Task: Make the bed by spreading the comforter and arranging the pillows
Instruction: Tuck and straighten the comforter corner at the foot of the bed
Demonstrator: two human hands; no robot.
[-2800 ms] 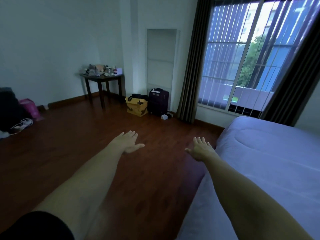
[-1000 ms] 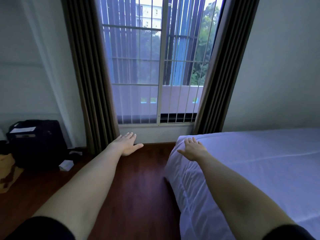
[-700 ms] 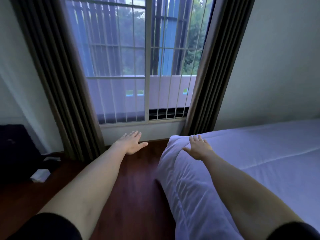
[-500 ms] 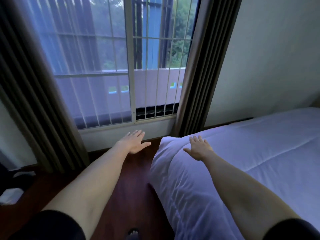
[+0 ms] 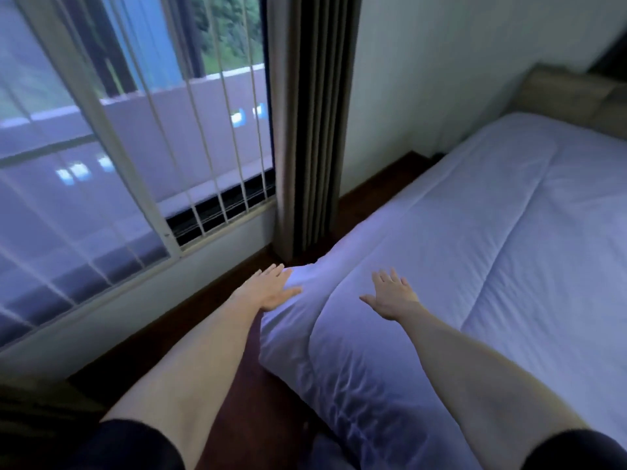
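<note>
White comforter (image 5: 475,266) lies spread across the bed, its corner bunched by the curtain (image 5: 310,123); my left hand (image 5: 271,291) and right hand (image 5: 393,296) hover flat-fingered, holding nothing; next I'd judge: grip that corner, tug it straight.

Dim, bluish daylight enters through the window (image 5: 135,137); the frame is motion-blurred, with wide-angle bending at edges.

Both arms outstretched — left hand (image 5: 269,290), right hand (image 5: 393,296) flat, fingers straight.
</note>
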